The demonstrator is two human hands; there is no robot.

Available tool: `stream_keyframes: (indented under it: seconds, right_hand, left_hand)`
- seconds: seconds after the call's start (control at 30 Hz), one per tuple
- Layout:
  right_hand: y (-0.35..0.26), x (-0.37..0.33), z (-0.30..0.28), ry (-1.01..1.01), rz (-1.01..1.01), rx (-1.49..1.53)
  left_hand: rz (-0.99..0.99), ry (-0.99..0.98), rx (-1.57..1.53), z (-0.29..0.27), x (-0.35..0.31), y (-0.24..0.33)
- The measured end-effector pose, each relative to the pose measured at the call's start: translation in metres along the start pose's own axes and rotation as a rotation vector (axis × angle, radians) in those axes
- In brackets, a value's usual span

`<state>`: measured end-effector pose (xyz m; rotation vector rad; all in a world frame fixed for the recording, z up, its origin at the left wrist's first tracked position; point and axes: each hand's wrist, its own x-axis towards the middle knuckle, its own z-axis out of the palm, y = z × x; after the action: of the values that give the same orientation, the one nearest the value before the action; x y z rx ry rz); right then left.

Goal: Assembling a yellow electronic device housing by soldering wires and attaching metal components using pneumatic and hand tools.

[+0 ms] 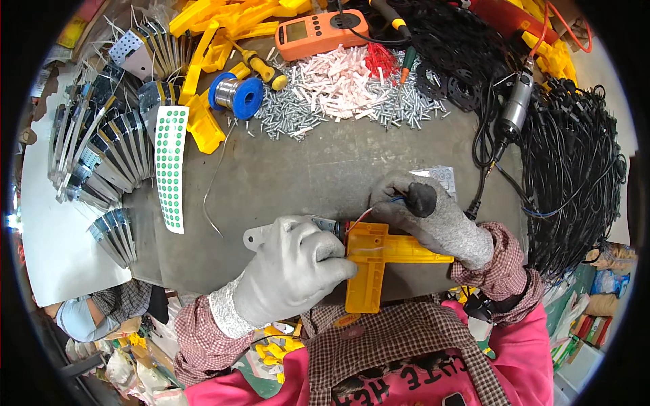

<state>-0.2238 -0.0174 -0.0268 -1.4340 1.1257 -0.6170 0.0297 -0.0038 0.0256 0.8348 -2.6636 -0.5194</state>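
Both my hands wear grey gloves. My left hand (294,271) is closed over a metal bracket (255,239), whose rounded, holed end sticks out past the knuckles. Against its fingertips lies a yellow T-shaped plastic part (365,260), with its stem reaching right beneath my other wrist. My right hand (413,206) pinches thin wires above the part's top right. A pale reddish wire (359,218) runs from there down to the bracket's end, and a bit of blue wire shows at the fingertips. The exact grip under my left palm is hidden.
Screws (288,101) and pale sleeves (332,78) are heaped at the back. A solder spool (233,95), a green-dotted sticker sheet (170,169) and stacked metal brackets (112,149) stand left. An electric screwdriver (516,108) hangs right, before bundled black cables (575,183).
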Motion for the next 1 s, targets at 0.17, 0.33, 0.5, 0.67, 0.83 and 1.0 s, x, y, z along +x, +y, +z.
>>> stream_keyframes:
  seconds: [0.17, 0.33, 0.5, 0.67, 0.83, 1.0]
  right_hand:
    - [0.004, -0.004, 0.001, -0.016, 0.026, -0.034]
    - [-0.011, -0.006, -0.003, 0.071, -0.145, -0.191]
    - [-0.054, -0.036, -0.035, 0.158, -0.244, -0.323]
    - [-0.051, -0.037, -0.005, 0.048, -0.276, -0.479]
    - [-0.014, -0.020, -0.013, -0.107, -0.173, -0.252]
    - [-0.026, -0.018, -0.005, 0.017, -0.003, 0.254]
  left_hand:
    - [0.055, 0.056, 0.089, 0.001, 0.011, 0.017]
    - [-0.020, -0.028, 0.386, 0.019, 0.023, 0.034]
    - [-0.131, 0.038, 0.372, 0.022, 0.020, 0.033]
    - [-0.192, 0.133, 0.127, 0.028, 0.023, 0.026]
    - [-0.429, 0.263, -0.164, 0.022, 0.022, 0.030]
    - [-0.507, 0.269, -0.298, 0.026, 0.017, 0.025]
